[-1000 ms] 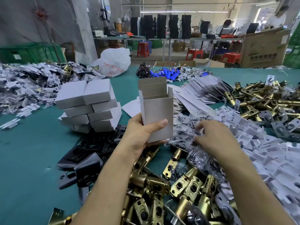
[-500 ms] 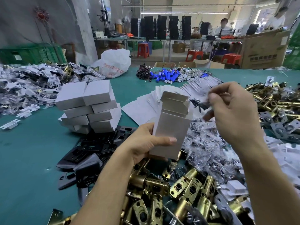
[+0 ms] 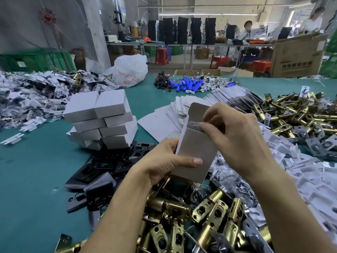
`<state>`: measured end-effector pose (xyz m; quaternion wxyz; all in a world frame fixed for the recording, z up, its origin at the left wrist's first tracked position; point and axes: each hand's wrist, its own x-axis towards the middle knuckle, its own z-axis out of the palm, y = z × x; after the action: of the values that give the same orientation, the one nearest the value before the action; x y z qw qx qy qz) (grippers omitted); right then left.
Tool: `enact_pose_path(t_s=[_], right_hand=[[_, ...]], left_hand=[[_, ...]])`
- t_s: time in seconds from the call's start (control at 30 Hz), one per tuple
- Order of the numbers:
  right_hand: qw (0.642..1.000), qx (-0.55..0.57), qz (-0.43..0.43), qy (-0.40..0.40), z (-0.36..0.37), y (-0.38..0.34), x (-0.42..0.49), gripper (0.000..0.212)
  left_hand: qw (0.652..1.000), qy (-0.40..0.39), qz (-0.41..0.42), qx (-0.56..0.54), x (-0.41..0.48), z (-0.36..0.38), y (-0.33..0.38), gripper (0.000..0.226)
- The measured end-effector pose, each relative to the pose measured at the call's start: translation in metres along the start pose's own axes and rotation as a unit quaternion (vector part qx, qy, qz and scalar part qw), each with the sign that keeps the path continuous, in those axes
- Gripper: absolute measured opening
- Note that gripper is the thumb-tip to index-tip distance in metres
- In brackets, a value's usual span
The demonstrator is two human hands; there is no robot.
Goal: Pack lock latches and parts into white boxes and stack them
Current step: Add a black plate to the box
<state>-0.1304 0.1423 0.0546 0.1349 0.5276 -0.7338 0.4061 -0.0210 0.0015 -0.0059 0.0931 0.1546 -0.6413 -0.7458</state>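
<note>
Above the latches point(image 3: 209, 214) at the near edge of the surface point(image 3: 27, 179), we've got the box point(image 3: 197, 150) in the air, tilted, mouth up, top flap standing open. The stack point(image 3: 102, 117) of closed boxes sits to the left, well apart.

Step in hand, as we read it: feed the small clear bag point(image 3: 193, 123) of parts into the mouth.

Doing it well:
- Steady the box with the left hand and leave the walls unsqueezed. Thin card, likely to buckle and pinch the mouth shut.
- Lead with one bag corner, slide it down the inside of the back wall, and let go only once it's below the lip.
- Film is slippery and springy, so it may ride back up. Push it down before folding the flap.
- Keep the flap clear of the bag, or it won't tuck.
- Can't tell from here whether a latch is already inside. Check before closing.

Hands:
- Left hand point(image 3: 164, 161) grips the box low, thumb flat across the front face, other fingers wrapped behind and mostly hidden.
- Right hand point(image 3: 237, 136) is at the mouth, fingers point(image 3: 206, 128) narrowed to a pinch on the bag, which sits right at the lip. Bag contents too blurred to name.
</note>
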Motion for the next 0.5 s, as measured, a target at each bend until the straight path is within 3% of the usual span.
enact_pose_path(t_s=[0.17,0.33,0.5], right_hand=[[0.989,-0.132,0.008,-0.059,-0.001,-0.015,0.001,0.044],[0.985,-0.166,-0.024,-0.031,-0.003,-0.02,-0.004,0.032],[0.973,-0.198,-0.017,-0.113,0.002,-0.016,-0.005,0.038]], left_hand=[[0.999,0.019,0.043,-0.02,0.001,0.001,0.001,0.033],[0.996,0.022,0.079,-0.038,0.002,-0.001,0.0,0.032],[0.995,0.038,0.084,-0.024,0.003,-0.002,-0.001,0.036]])
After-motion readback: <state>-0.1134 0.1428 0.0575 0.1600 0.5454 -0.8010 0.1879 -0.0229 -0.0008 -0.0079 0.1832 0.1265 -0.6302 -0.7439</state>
